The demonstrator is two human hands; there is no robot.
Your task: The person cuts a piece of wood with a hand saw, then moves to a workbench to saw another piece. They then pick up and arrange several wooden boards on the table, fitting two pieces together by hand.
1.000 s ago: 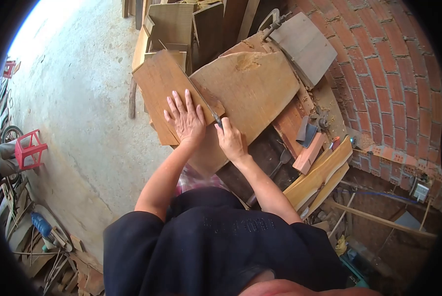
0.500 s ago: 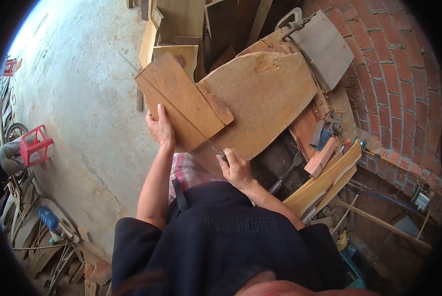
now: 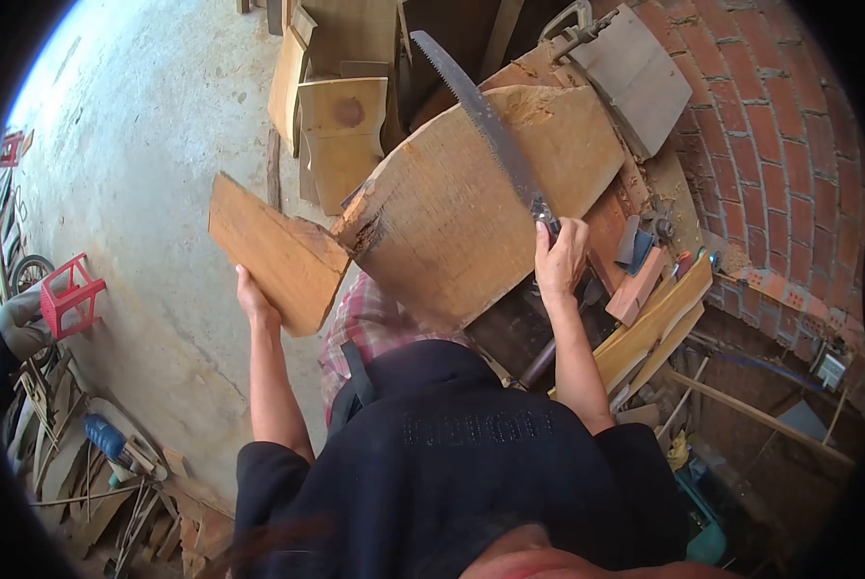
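Note:
My left hand (image 3: 258, 297) grips the near left edge of a thick brown wooden board (image 3: 276, 256), held out over the floor to the left. The board is tilted, and most of my fingers are hidden beneath it. My right hand (image 3: 561, 259) is closed round the handle of a hand saw (image 3: 490, 125). Its long toothed blade points up and away, over a wide wooden slab (image 3: 452, 212) on the bench. That slab has a rough, dark broken patch at its left end, close to the board's right corner.
A clamp (image 3: 579, 31) holds at the bench's far end beside a grey board (image 3: 630, 77). Curved wooden pieces (image 3: 344, 135) stand beyond the slab. A brick wall (image 3: 780, 164) rises at right. A red stool (image 3: 71, 295) and a person's leg (image 3: 22, 307) are at left.
The board has moved left and down, off the slab. My right hand has carried the saw right and upward, away from the board, so its whole blade now shows.

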